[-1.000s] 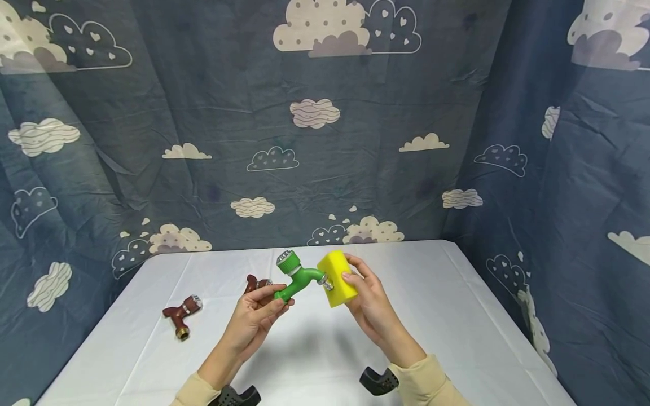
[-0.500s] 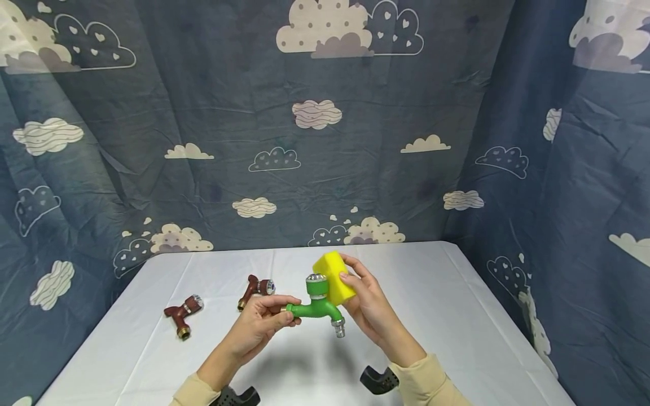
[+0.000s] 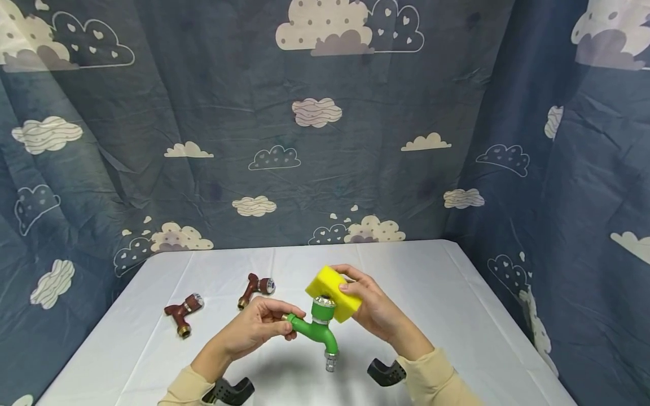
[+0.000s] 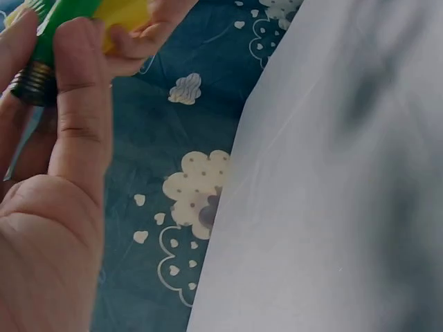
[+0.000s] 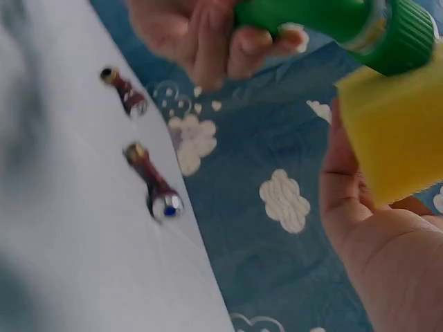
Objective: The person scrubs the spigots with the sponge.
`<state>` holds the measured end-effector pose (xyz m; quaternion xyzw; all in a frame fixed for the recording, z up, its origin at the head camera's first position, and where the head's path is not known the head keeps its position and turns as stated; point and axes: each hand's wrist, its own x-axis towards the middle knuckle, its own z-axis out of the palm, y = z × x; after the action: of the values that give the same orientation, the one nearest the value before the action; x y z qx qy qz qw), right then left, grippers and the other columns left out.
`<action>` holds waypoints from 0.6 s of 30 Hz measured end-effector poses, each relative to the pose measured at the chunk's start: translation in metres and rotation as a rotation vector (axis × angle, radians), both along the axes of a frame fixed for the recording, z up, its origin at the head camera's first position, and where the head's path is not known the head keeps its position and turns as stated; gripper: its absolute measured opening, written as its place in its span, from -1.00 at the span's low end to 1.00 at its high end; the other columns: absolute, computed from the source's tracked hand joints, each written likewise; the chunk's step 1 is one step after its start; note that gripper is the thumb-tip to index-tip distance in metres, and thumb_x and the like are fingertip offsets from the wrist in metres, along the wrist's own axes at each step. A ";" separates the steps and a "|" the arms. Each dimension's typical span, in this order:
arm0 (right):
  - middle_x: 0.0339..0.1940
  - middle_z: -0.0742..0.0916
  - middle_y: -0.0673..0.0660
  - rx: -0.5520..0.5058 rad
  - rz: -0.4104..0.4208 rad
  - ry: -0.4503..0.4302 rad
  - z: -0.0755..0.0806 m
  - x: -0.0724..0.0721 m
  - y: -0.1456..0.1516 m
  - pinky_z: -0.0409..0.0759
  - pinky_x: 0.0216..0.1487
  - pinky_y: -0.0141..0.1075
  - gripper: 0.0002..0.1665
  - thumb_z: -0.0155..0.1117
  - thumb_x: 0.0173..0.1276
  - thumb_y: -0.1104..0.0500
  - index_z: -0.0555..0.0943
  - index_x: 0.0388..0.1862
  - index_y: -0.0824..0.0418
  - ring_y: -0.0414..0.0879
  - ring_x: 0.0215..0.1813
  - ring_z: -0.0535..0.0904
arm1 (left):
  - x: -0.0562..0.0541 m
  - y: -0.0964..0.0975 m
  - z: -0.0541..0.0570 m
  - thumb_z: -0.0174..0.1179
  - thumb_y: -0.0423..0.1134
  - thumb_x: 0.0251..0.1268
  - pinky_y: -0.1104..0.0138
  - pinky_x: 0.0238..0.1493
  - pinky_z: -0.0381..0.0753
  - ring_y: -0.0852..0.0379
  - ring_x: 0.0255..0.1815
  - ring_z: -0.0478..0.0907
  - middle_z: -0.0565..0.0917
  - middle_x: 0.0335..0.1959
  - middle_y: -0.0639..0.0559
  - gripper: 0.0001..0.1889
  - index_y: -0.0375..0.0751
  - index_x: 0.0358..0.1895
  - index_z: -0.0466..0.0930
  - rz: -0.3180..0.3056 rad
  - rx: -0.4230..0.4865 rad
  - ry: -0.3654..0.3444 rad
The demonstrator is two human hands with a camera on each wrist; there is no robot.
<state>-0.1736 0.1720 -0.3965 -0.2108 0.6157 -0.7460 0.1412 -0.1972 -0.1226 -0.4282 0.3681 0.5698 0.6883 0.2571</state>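
Observation:
A green tap (image 3: 317, 331) with a silver-topped knob and a silver spout nozzle is held above the table, spout pointing down. My left hand (image 3: 254, 327) pinches its threaded inlet end between thumb and fingers. In my right hand (image 3: 378, 307) is a yellow sponge (image 3: 332, 290), gripped from its right side. The sponge lies against the back of the green knob in the head view. In the right wrist view the sponge (image 5: 398, 131) meets the knob's ribbed side (image 5: 405, 34). The left wrist view shows the brass thread (image 4: 34, 83) between the left fingers.
Two brown-red taps, one at the left (image 3: 184, 314) and one nearer the middle (image 3: 256, 289), lie on the white-covered table (image 3: 457, 338). A dark blue curtain (image 3: 345, 169) with cloud prints stands behind and at the sides. Black wrist-camera mounts (image 3: 386, 372) show below both wrists.
The tap has turned from spout toward the sponge to spout down, and has come lower. The sponge has shifted from the nozzle to the knob, tilting and dropping slightly.

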 end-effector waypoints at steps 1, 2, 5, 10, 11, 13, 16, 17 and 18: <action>0.21 0.66 0.06 0.043 0.008 0.021 0.001 -0.001 0.001 0.70 0.05 -0.33 -0.58 0.03 0.60 0.17 0.55 0.35 -0.06 -0.04 0.11 0.59 | -0.001 -0.001 0.002 0.24 -0.46 0.53 0.43 -0.02 0.82 0.28 -0.14 0.80 0.86 -0.04 0.09 -0.66 -0.61 0.24 0.61 0.002 -0.024 0.012; 0.22 0.67 0.10 0.094 0.010 0.048 0.001 -0.002 0.002 0.70 0.04 -0.32 -0.58 0.06 0.61 0.17 0.57 0.36 -0.01 -0.02 0.11 0.60 | -0.001 -0.003 0.003 0.25 -0.45 0.53 0.43 -0.02 0.82 0.29 -0.16 0.79 0.86 -0.07 0.09 -0.63 -0.67 0.24 0.57 0.006 -0.055 0.031; 0.23 0.72 0.20 0.281 -0.011 0.170 0.003 -0.004 0.004 0.72 -0.01 -0.28 -0.60 0.17 0.61 0.17 0.60 0.37 0.12 0.02 0.07 0.66 | -0.002 -0.006 0.009 0.31 -0.37 0.52 0.40 -0.07 0.84 0.30 -0.23 0.78 0.87 -0.17 0.12 -0.60 -0.66 0.23 0.60 0.057 -0.185 0.095; 0.23 0.73 0.16 0.597 -0.125 0.433 0.004 0.000 -0.003 0.74 -0.01 -0.26 -0.62 0.35 0.53 0.16 0.70 0.28 0.01 -0.03 0.04 0.67 | -0.003 -0.004 0.018 0.39 -0.25 0.49 0.34 -0.20 0.83 0.25 -0.34 0.73 0.85 -0.24 0.02 -0.70 -0.36 0.14 0.77 0.179 -0.388 0.202; 0.23 0.72 0.13 0.656 -0.158 0.487 0.003 0.003 -0.005 0.74 0.01 -0.26 -0.61 0.38 0.50 0.16 0.71 0.26 -0.03 -0.04 0.06 0.65 | -0.003 -0.003 0.019 0.40 -0.25 0.48 0.32 -0.21 0.82 0.23 -0.35 0.72 0.84 -0.25 -0.04 -0.71 -0.34 0.12 0.78 0.200 -0.410 0.217; 0.27 0.67 0.09 0.770 -0.230 0.605 0.001 0.008 -0.010 0.74 0.06 -0.24 -0.58 0.42 0.43 0.17 0.73 0.24 -0.10 -0.04 0.15 0.61 | -0.002 0.002 0.019 0.41 -0.23 0.47 0.31 -0.23 0.81 0.22 -0.36 0.71 0.84 -0.27 -0.11 -0.73 -0.31 0.09 0.80 0.249 -0.443 0.234; 0.34 0.62 0.14 0.884 -0.325 0.798 -0.003 0.012 -0.016 0.77 0.15 -0.11 -0.55 0.48 0.37 0.18 0.74 0.22 -0.12 0.04 0.25 0.61 | 0.000 0.008 0.016 0.42 -0.24 0.46 0.31 -0.19 0.82 0.20 -0.34 0.74 0.85 -0.25 -0.19 -0.71 -0.38 0.09 0.78 0.335 -0.434 0.209; 0.36 0.62 0.16 0.906 -0.358 0.857 -0.005 0.013 -0.018 0.77 0.17 -0.07 -0.53 0.51 0.35 0.19 0.75 0.21 -0.13 0.06 0.26 0.61 | 0.000 0.009 0.014 0.42 -0.24 0.46 0.33 -0.17 0.83 0.21 -0.33 0.76 0.86 -0.23 -0.20 -0.69 -0.40 0.09 0.77 0.364 -0.416 0.188; 0.39 0.61 0.18 0.918 -0.388 0.913 -0.007 0.013 -0.019 0.77 0.20 -0.03 -0.51 0.54 0.32 0.20 0.75 0.21 -0.14 0.08 0.28 0.60 | -0.001 0.011 0.013 0.41 -0.24 0.47 0.35 -0.15 0.83 0.22 -0.30 0.78 0.86 -0.20 -0.18 -0.67 -0.44 0.11 0.76 0.391 -0.391 0.159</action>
<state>-0.1605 0.1530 -0.4031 -0.3091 0.8949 -0.2565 -0.1944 -0.1978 -0.1118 -0.4154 0.2474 0.7703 0.5708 0.1402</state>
